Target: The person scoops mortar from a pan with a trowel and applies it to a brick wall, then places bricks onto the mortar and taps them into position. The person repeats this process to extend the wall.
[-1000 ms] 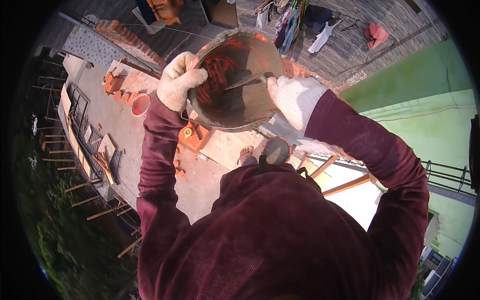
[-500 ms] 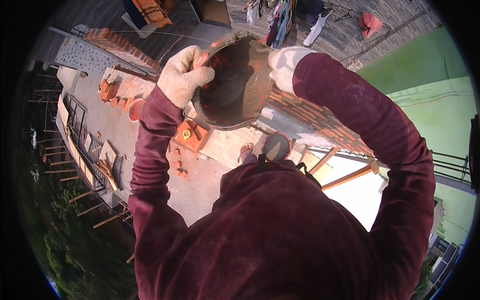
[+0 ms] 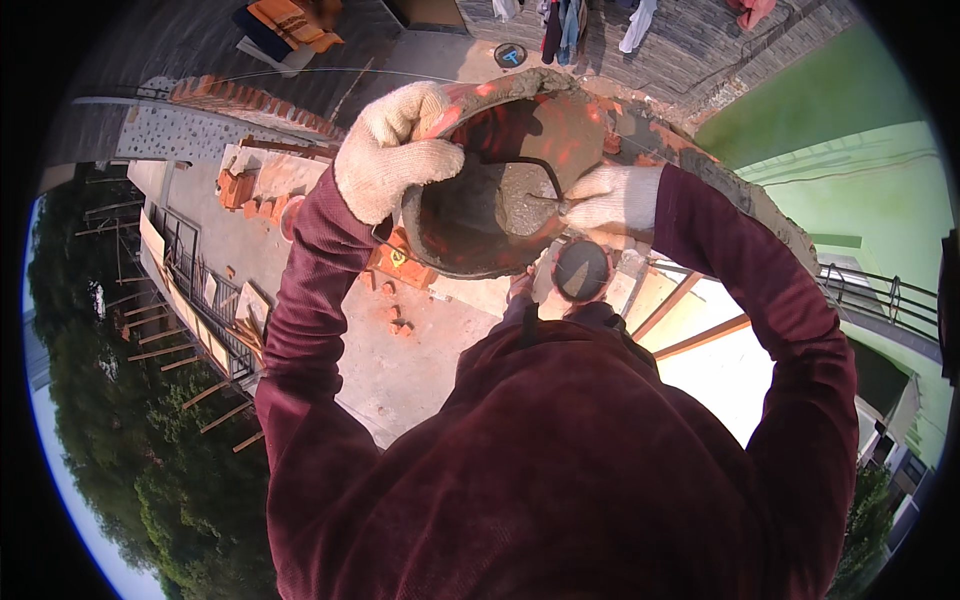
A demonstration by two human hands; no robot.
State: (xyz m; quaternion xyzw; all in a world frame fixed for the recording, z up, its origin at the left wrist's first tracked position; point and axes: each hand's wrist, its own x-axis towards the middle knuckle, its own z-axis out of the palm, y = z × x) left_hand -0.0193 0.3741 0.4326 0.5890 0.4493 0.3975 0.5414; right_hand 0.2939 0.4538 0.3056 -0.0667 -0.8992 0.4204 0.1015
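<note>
An orange-red bucket (image 3: 447, 232), crusted with grey mortar, is held up in front of me, its opening facing me. My left hand (image 3: 398, 152), in a cream knit glove, is closed on the left part of its rim, thumb to the inside. My right hand (image 3: 608, 203), gloved alike, reaches in at the right side with its fingers closed around the handle end of a trowel (image 3: 522, 195). The trowel blade lies inside the bucket with wet grey mortar on it. The glove mostly hides the handle.
A second bucket (image 3: 582, 270) stands by my feet, with grey contents. Bricks (image 3: 237, 188) are stacked at left, and broken pieces (image 3: 398, 327) lie on the floor. A mortar-topped brick wall (image 3: 740, 185) runs at right. Wooden beams (image 3: 705, 335) and a metal railing (image 3: 185, 255) are lower down.
My right hand has left the bucket's right rim and is now inside its opening on the trowel. The bucket has moved slightly right; my left hand still grips the rim.
</note>
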